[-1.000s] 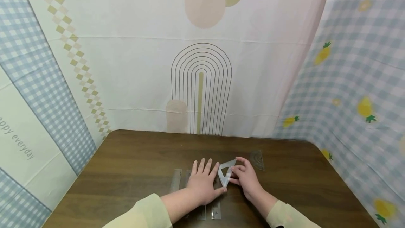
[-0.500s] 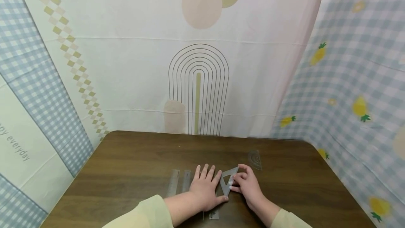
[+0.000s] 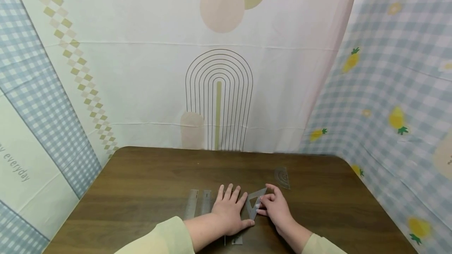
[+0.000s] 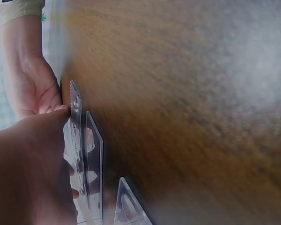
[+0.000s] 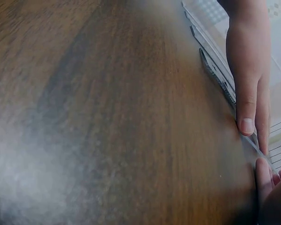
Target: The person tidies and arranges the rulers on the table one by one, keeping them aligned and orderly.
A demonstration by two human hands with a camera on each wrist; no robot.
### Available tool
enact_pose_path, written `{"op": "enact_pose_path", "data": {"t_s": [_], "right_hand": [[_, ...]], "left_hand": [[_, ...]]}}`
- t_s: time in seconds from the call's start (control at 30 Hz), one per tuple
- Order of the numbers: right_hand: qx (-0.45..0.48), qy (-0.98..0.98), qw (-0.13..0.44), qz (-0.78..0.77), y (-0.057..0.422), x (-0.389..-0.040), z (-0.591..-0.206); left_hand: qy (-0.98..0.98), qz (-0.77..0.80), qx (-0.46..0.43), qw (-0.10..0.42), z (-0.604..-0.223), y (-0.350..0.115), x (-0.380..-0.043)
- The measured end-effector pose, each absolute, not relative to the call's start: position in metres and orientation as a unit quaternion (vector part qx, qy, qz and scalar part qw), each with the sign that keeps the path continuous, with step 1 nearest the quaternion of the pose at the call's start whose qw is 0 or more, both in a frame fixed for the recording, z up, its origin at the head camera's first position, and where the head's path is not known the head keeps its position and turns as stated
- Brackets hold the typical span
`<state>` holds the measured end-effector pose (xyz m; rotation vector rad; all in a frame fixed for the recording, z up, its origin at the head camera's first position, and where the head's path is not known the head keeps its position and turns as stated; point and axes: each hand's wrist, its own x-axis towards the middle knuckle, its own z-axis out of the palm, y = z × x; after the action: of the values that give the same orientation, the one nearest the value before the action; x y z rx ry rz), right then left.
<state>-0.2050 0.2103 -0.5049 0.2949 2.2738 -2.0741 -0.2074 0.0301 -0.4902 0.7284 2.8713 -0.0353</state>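
My left hand (image 3: 229, 211) lies with spread, straight fingers over clear rulers on the brown table (image 3: 148, 191). Its index finger and thumb touch the left side of a clear set square (image 3: 251, 212), which has a triangular cut-out. On the opposite side my right hand (image 3: 277, 209) pinches the set square's edge, one fingertip at its upper corner. One clear ruler (image 3: 191, 204) and a second ruler (image 3: 206, 202) show left of the left hand. The end of another ruler (image 3: 237, 240) shows below it. How the rulers lie under the palm is hidden.
A clear protractor (image 3: 282, 178) lies behind the right hand. Beyond the table's rear edge hangs a patterned white cloth (image 3: 155, 89), with a checked cloth (image 3: 381, 89) on the right.
Both hands and the set square have shifted slightly toward the near side of the table, and the set square now looks flatter. The head view has turned a little to the right.
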Motion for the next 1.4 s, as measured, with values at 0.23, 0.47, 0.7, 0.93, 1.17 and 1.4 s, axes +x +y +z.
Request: {"op": "enact_pose_path", "data": {"t_s": [0.23, 0.47, 0.7, 0.93, 1.17, 1.4], "right_hand": [[0.095, 0.742, 0.035, -0.663, 0.21, -0.206, -0.5], [0.099, 0.753, 0.048, -0.648, 0.215, -0.212, -0.497], [0.061, 0.791, 0.043, -0.607, 0.222, -0.225, -0.497], [0.021, 0.841, 0.054, -0.538, 0.226, -0.231, -0.493], [-0.054, 0.892, 0.059, -0.445, 0.232, -0.236, -0.492], [-0.198, 0.916, 0.098, -0.334, 0.249, -0.246, -0.485]], "left_hand": [[0.966, -0.012, 0.241, 0.092, -0.488, 0.03, -0.207], [0.965, -0.019, 0.244, 0.09, -0.489, 0.031, -0.208], [0.965, -0.021, 0.245, 0.091, -0.489, 0.03, -0.208], [0.964, -0.019, 0.247, 0.098, -0.488, 0.03, -0.209], [0.965, -0.028, 0.244, 0.093, -0.488, 0.031, -0.208], [0.965, -0.03, 0.245, 0.09, -0.489, 0.031, -0.208]]}}
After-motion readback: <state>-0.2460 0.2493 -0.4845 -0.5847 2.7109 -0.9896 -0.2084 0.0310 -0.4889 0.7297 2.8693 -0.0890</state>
